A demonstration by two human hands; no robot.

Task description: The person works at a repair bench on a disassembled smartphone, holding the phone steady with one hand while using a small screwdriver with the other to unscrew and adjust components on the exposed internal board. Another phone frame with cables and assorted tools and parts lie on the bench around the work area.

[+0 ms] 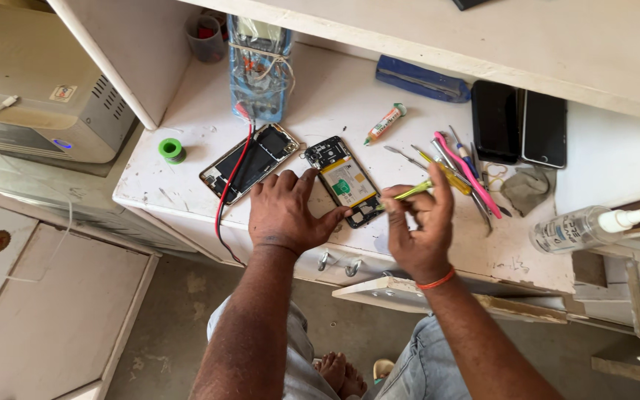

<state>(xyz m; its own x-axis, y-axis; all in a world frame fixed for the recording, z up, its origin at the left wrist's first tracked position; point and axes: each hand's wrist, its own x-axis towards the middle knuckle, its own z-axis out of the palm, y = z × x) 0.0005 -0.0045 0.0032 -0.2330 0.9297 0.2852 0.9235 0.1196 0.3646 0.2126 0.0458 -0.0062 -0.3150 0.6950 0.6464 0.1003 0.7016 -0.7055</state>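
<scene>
— Two phones lie open on the white workbench [187, 111], am I right? What else is big around there?

— Yes. Biggest is a beige machine with vent slots [38, 89] off to the left, lower than the bench, and a white shelf [483, 44] running over the back. Below the bench, bare concrete floor [187, 311]; the person sits with knees under the edge.

— And the work itself?

— It looks like the stage of prying or probing inside the opened phone [346, 181], which lies back-off near the front edge, between the hands. The left hand [284, 211] rests flat, fingers spread, pinning its near left side. The right hand [420, 222] pinches a thin yellow-green tool [409, 193], tip pointed at the phone's lower right corner.

— What would the next move ask for?

— My guess: a light, steady push with the tip while the left hand keeps the body from sliding. Small parts, so little force.

— The other phone?

— A second opened phone [250, 163] just left, with a red wire [232, 178] crossing it from a blue transparent box [259, 67] behind. Two dark phones [518, 122] lie to the right, then a clear spray bottle [579, 228].

— Smaller bits?

— A cluster of screwdrivers and picks [461, 174], a small tube [385, 123], a green solder spool [172, 150].
</scene>
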